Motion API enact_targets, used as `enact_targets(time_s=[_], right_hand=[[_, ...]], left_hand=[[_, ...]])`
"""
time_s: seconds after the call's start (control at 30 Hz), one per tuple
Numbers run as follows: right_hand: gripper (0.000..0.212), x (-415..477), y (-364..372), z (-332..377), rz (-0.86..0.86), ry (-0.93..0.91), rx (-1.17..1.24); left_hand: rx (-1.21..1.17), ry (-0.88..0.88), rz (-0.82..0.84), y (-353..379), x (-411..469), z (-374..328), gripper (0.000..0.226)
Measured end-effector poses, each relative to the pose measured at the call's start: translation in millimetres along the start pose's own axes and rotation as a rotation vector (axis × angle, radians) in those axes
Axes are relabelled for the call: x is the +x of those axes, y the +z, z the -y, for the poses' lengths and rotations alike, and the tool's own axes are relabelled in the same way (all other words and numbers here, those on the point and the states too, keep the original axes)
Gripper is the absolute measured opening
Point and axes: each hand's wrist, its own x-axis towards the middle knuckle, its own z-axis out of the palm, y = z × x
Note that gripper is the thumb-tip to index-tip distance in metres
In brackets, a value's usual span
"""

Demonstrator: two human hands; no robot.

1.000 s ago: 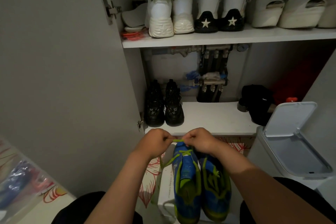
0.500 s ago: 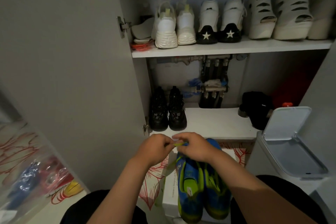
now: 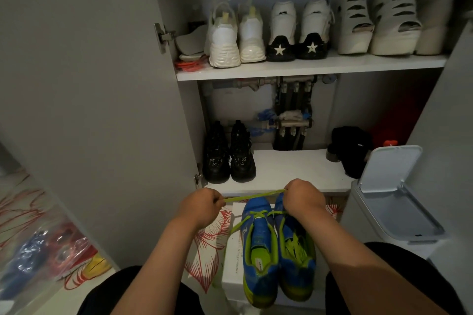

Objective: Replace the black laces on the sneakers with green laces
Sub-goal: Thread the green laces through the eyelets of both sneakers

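Observation:
Two blue sneakers with lime-green trim lie side by side on a white box (image 3: 231,258), toes pointing away from me. The left sneaker (image 3: 258,245) has a green lace (image 3: 252,197) crossed at its toe end. My left hand (image 3: 198,208) and my right hand (image 3: 303,197) each pinch one part of this lace, and it runs taut between them above the toes. The right sneaker (image 3: 297,250) shows loose green lace over its tongue, and my right wrist partly covers its toe. No black lace can be seen on either sneaker.
An open cupboard stands ahead, its grey door (image 3: 89,110) swung out on the left. Black boots (image 3: 229,156) and a black item (image 3: 352,147) sit on the lower shelf (image 3: 289,169); white shoes fill the upper one. An open white bin (image 3: 394,207) stands right. Clear bags (image 3: 41,256) lie left.
My hands have moved apart from touching over the toes, drawing the green lace out into a tight line between them. The view has tilted slightly upward.

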Motion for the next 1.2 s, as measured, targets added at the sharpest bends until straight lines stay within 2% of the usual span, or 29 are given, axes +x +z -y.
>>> enact_targets(time_s=[0.03, 0.1, 0.17, 0.2, 0.27, 0.33, 0.37, 0.43, 0.57, 0.73, 0.8, 0.87, 0.93, 1.1, 1.2], right_hand=[[0.022, -1.8, -1.2, 0.3, 0.020, -0.010, -0.054], [0.044, -2.2, 2.7, 2.9, 0.071, -0.139, -0.080], [0.067, -6.6, 10.2, 10.6, 0.171, -0.308, 0.049], [0.068, -9.6, 12.7, 15.8, 0.235, -0.361, 0.145], [0.050, -12.3, 17.7, 23.7, 0.322, -0.414, 0.306], [0.018, -11.6, 17.1, 26.4, 0.329, -0.432, 0.282], [0.016, -8.7, 16.1, 24.9, 0.318, -0.421, 0.227], [0.020, -0.7, 12.7, 19.3, 0.251, -0.371, 0.101], [0.015, 9.1, 9.1, 12.5, 0.107, -0.257, -0.162], [0.033, 7.7, 6.7, 14.9, 0.194, -0.239, -0.391], [0.037, 8.5, 11.0, 18.8, 0.242, -0.327, -0.318], [0.043, 7.7, 16.2, 24.0, 0.296, -0.403, -0.106], [0.037, 7.9, 17.6, 28.5, 0.354, -0.428, 0.049], [0.024, 16.9, 12.6, 23.8, 0.407, -0.366, -0.006], [0.045, 19.3, 8.2, 22.0, 0.404, -0.320, 0.020]], left_hand=[[-0.013, 0.012, 0.010, 2.4, 1.1, -2.5, 0.029], [-0.027, 0.058, 0.029, 7.8, 2.0, -11.2, 0.027], [-0.036, 0.120, 0.036, 13.8, 3.3, -22.1, 0.023], [-0.041, 0.149, 0.033, 15.9, 3.8, -28.5, 0.021], [-0.052, 0.194, 0.034, 19.0, 5.6, -38.9, 0.018], [-0.059, 0.214, 0.054, 21.2, 8.9, -44.0, 0.019], [-0.063, 0.207, 0.065, 21.9, 10.7, -44.4, 0.021], [-0.069, 0.165, 0.067, 22.6, 14.7, -41.2, 0.024], [-0.012, 0.106, 0.036, 23.6, 20.6, -31.5, 0.024], [0.003, 0.123, 0.077, 29.7, 22.7, -34.8, 0.020], [0.007, 0.157, 0.067, 31.8, 22.4, -39.9, 0.021], [0.013, 0.178, 0.044, 33.5, 22.5, -44.3, 0.020], [0.015, 0.193, 0.022, 35.4, 23.9, -46.9, 0.019], [-0.004, 0.160, -0.024, 35.3, 28.1, -45.3, 0.023], [0.037, 0.148, -0.058, 36.2, 29.3, -42.2, 0.024]])
